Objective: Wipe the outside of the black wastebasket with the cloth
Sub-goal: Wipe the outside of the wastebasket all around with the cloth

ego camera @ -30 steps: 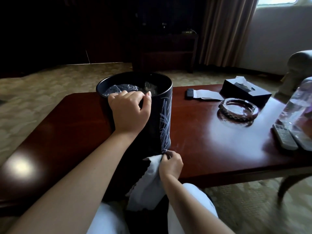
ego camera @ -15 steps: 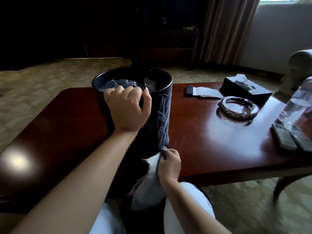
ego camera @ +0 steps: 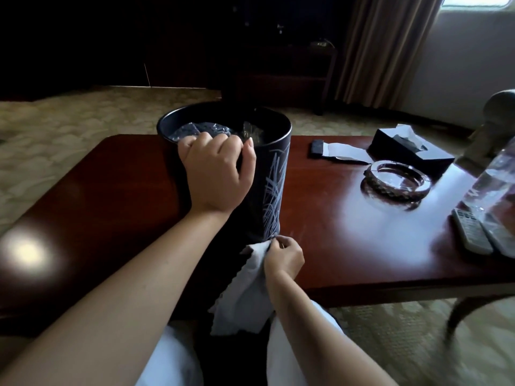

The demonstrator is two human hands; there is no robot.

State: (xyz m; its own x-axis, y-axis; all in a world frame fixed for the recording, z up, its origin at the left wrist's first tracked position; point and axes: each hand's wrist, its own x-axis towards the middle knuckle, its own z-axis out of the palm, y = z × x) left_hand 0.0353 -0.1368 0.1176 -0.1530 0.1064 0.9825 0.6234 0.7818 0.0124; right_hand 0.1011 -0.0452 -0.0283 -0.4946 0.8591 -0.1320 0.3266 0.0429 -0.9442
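- The black wastebasket (ego camera: 267, 174) is standing upright on the table (ego camera: 348, 246), close to its near edge, and the left hand (ego camera: 217, 174) is gripping the rim with fingers curled over it.
- The right hand (ego camera: 284, 254) is pinching the cloth (ego camera: 242, 291) against the wastebasket's foot — most of the cloth is hanging loose below the table edge.
- A hard push so low could be sliding the wastebasket toward the edge, or tipping it if the rim grip is slackening.
- The dangling cloth could be slipping from that small pinch.
- A wide sweep to the right could be knocking the glass ashtray (ego camera: 395, 179) or the remote (ego camera: 471, 232) — both are sitting near.
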